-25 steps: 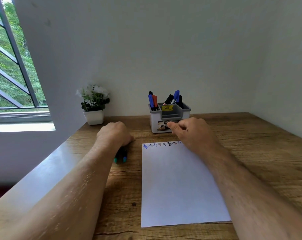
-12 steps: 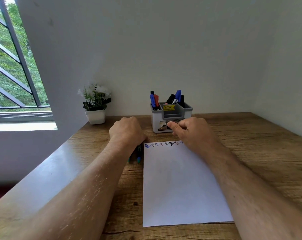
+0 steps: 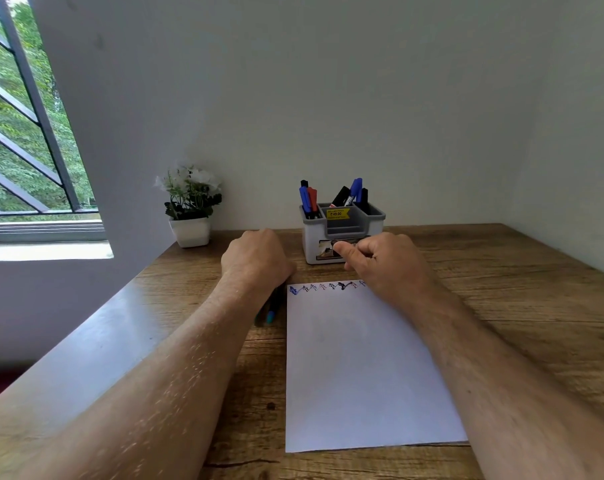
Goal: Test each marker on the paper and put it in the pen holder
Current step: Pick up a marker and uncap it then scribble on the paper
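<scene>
**While one hand holds a marker, the pen holder waits straight ahead**

While the left hand (image 3: 257,259) curls over a marker (image 3: 271,312) just left of the paper (image 3: 363,368), the marker's blue end pokes out toward the person. Its long side runs away from the person, toward the wall. The pen holder (image 3: 342,233) stands ahead and a bit to the right. The right hand (image 3: 383,265) is nearer to it, fingers bent, with its first finger out, touching the front. The left hand must bring the marker over the paper first, I think.
</scene>
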A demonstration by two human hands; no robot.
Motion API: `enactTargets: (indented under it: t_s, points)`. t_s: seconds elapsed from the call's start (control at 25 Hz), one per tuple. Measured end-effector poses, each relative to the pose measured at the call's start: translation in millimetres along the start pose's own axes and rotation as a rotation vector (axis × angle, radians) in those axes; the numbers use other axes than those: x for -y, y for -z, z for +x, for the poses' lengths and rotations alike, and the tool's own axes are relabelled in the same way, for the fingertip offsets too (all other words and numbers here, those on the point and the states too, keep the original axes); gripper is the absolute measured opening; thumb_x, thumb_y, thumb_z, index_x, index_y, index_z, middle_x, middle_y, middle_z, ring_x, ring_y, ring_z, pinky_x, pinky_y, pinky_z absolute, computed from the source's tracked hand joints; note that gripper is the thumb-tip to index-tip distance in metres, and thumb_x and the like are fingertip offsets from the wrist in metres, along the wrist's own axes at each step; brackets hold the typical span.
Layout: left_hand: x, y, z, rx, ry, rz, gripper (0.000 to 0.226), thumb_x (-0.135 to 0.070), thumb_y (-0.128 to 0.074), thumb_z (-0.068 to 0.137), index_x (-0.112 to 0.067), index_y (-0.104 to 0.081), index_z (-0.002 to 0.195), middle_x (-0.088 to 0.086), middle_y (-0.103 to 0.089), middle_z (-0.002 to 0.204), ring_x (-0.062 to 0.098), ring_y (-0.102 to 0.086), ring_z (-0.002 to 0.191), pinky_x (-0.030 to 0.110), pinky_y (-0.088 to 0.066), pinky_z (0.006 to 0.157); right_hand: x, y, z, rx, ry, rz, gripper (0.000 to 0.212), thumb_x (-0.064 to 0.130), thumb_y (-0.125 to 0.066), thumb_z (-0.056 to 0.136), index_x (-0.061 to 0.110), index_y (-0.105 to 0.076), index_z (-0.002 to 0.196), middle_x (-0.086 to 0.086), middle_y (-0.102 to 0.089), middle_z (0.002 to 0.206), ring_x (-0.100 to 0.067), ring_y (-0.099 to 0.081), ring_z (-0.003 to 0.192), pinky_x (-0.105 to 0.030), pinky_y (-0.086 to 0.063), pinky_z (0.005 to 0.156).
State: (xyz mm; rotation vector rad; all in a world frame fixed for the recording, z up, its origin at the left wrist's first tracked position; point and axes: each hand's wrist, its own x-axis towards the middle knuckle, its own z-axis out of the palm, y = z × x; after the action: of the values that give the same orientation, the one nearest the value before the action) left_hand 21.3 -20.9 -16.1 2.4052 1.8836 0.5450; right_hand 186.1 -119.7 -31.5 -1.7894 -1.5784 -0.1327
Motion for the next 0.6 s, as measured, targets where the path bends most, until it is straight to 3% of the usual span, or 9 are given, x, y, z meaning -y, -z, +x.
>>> enactTargets:
  t_s: [0.16,0.36,0.48,0.6]
  points:
    - [-1.6,-1.6,1.1,0.013,-0.004,-0.012,0.033,-0.044,-0.074,0.083,-0.016,-0.058,0.085,0.003,-0.058,0.076,0.021,-0.062,0.074,0.034,-0.053,0.062,0.2,-0.7,-0.2,0.0,0.001,-0.012,0.055,0.058,-0.048,0.095,0.013,-0.077,0.082,-0.004,-0.071,0.071,-0.011,-0.062,0.063,-0.02,-0.039,0.052]
    - [-3.0,-3.1,0.2,0.037,-0.003,-0.008,0.034,-0.041,-0.078,0.08,-0.015,-0.061,0.093,0.004,-0.062,0.084,0.022,-0.063,0.079,0.036,-0.058,0.071,-0.7,-1.8,0.3,0.007,0.001,-0.013,0.056,0.059,-0.048,0.094,0.013,-0.077,0.081,-0.005,-0.073,0.074,-0.015,-0.066,0.067,-0.025,-0.049,0.061]
    - [-5.6,-4.6,-1.4,0.015,-0.013,-0.004,0.035,-0.041,-0.076,0.082,-0.014,-0.055,0.084,0.003,-0.058,0.08,0.02,-0.062,0.076,0.034,-0.056,0.067,-1.5,-2.9,1.1,0.004,-0.002,-0.015,0.056,0.059,-0.047,0.094,0.013,-0.076,0.08,-0.006,-0.073,0.075,-0.017,-0.067,0.069,-0.027,-0.052,0.064]
    - [-3.2,3.8,-1.3,-0.096,0.009,-0.191,0.036,-0.042,-0.073,0.082,-0.009,-0.06,0.075,0.003,-0.062,0.072,0.019,-0.061,0.066,0.028,-0.049,0.055,-2.0,-0.9,0.1,-0.005,-0.009,0.018,0.056,0.061,-0.048,0.093,0.015,-0.077,0.079,-0.003,-0.072,0.072,-0.016,-0.067,0.069,-0.033,-0.056,0.067]
